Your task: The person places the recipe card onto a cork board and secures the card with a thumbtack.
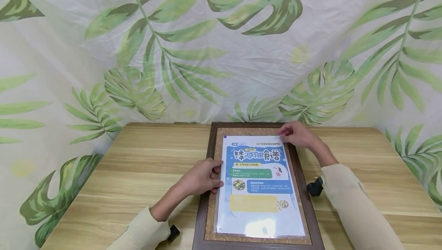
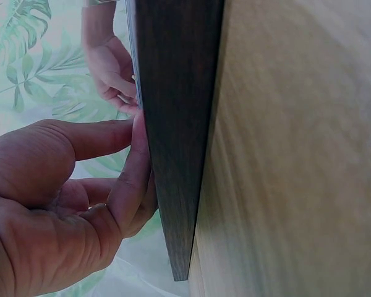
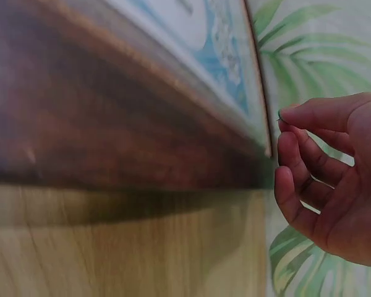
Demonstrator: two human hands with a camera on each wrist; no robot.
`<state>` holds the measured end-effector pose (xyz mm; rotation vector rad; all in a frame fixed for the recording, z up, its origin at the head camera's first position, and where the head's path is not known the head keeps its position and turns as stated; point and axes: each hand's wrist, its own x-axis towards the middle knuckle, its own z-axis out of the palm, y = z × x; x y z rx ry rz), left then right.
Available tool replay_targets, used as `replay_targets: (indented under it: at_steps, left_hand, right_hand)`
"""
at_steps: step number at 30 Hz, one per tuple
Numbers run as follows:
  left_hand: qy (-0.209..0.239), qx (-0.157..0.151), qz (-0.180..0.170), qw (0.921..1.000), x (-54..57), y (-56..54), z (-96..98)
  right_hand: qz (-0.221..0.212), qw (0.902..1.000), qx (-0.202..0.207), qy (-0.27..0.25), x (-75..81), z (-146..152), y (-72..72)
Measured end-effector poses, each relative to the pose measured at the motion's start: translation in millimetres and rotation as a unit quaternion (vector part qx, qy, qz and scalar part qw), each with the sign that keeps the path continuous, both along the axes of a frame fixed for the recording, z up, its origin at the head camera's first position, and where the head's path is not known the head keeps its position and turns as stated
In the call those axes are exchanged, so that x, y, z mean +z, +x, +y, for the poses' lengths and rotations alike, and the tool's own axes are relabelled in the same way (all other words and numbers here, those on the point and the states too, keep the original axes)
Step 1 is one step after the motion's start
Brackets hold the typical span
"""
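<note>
A printed poster sheet [image 1: 255, 219] with a glossy surface lies on a cork board [image 1: 248, 131] in a dark brown frame [image 1: 203, 219]. At its upper left corner sits a purple pushpin [image 1: 225, 137]. My right hand [image 1: 299, 135] is at the upper right corner of the sheet, pinching a small pin [image 3: 279, 117] between thumb and fingertip; its thin point shows in the right wrist view. My left hand [image 1: 202, 177] rests at the sheet's left edge, thumb and index fingertip touching there, the other fingers bent beneath and partly hidden.
The board stands on a wood-grain table [image 1: 165, 146], near its back edge. Behind hangs a leaf-patterned cloth [image 1: 193, 50]. Dark wrist devices [image 1: 315, 187] show beside the sleeves [image 1: 355, 200].
</note>
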<state>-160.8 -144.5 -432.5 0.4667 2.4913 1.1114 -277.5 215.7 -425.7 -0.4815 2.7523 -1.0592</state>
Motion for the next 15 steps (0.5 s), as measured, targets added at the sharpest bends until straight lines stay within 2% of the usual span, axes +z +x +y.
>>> replay_targets:
  at_steps: [15]
  left_hand:
    - [0.001, 0.003, -0.005, 1.0000, -0.9, -0.5, 0.4]
  right_hand:
    - [-0.003, 0.9995, -0.020, 0.024, -9.4, 2, -14.5]
